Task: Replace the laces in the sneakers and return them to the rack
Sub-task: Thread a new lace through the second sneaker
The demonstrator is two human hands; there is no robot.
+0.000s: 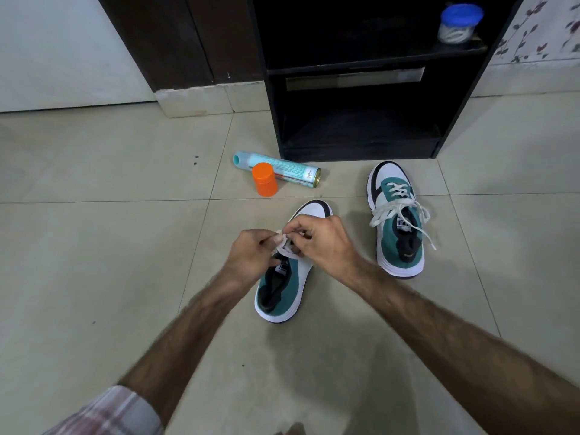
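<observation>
Two teal, white and black sneakers stand on the tiled floor, toes pointing away from me. Over the near sneaker (282,290) my left hand (251,252) and my right hand (320,243) meet, both pinching its white lace (286,246) above the tongue. Most of that lace and the eyelets are hidden behind my fingers. The far sneaker (397,221) stands to the right, laced, with its white lace ends (423,229) trailing loose over the side. The black shoe rack (361,89) stands just beyond, its lower shelf dark.
A teal spray can (282,171) lies on the floor left of the rack, with an orange cap (265,183) in front of it. A clear jar with a blue lid (459,23) sits on the rack's upper shelf. A dark door frame stands at the back left.
</observation>
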